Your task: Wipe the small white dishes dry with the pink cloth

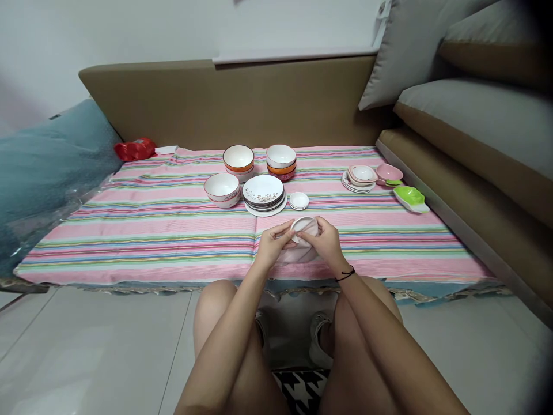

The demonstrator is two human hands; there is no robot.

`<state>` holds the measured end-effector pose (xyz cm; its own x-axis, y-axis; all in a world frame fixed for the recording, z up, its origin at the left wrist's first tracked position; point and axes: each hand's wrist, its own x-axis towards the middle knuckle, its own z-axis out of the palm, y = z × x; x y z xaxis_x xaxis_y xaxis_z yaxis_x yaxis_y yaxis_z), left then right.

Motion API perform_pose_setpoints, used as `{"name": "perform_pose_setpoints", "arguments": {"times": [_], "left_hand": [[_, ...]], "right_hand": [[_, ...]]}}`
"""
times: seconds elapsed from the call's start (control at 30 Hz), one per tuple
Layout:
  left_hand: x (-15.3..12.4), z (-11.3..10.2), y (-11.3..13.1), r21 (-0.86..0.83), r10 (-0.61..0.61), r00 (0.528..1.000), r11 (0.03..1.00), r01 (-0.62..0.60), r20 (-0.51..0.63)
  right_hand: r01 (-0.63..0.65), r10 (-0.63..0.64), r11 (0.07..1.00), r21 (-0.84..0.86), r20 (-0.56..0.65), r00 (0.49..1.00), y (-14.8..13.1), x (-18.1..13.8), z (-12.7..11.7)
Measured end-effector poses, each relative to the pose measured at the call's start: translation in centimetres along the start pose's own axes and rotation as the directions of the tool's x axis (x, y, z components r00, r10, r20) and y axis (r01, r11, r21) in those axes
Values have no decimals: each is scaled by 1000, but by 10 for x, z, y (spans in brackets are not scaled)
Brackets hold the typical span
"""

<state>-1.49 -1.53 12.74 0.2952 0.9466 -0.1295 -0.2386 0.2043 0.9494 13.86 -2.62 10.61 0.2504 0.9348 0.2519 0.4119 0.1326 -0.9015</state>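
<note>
Both hands hold a small white dish (305, 222) above the near part of the striped cloth cover. My left hand (272, 244) grips its left rim, thumb on top and fingers spread along the side. On the other side, my right hand (327, 241) wraps the right rim, with the thumb reaching into the dish. A pale, thin wiping cloth (298, 255) lies against the dish and hangs below it between the hands. Just beyond sits a short stack of small white dishes (299, 200). Left of that stands a stack of plates (263, 189), the top one flower-patterned.
Stacked bowls (238, 155) and more bowls (281, 154) stand farther back, with a red-rimmed bowl (222, 187) at left. Small plates (358, 177), a pink bowl (389, 172) and a green leaf-shaped dish (411, 197) sit right. Cushions (479, 115) border the right; a red package (135, 150) lies far left.
</note>
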Motion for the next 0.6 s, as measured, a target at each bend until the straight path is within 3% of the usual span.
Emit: {"name": "perform_pose_setpoints", "arguments": {"times": [0.13, 0.27, 0.43, 0.6], "left_hand": [[-1, 2, 1, 37, -41, 998, 999, 39, 42], [0, 3, 1, 27, -99, 993, 995, 98, 61], [2, 3, 1, 32, -61, 998, 998, 60, 35], [2, 3, 4, 84, 2, 1000, 996, 0, -21]], "right_hand": [[-41, 30, 994, -102, -109, 994, -10, -2, -3], [-53, 39, 995, -88, -155, 987, -11, -2, -3], [7, -12, 999, -44, -122, 992, -3, 1, -1], [-11, 12, 997, 75, -11, 1000, 6, 4, 2]]}}
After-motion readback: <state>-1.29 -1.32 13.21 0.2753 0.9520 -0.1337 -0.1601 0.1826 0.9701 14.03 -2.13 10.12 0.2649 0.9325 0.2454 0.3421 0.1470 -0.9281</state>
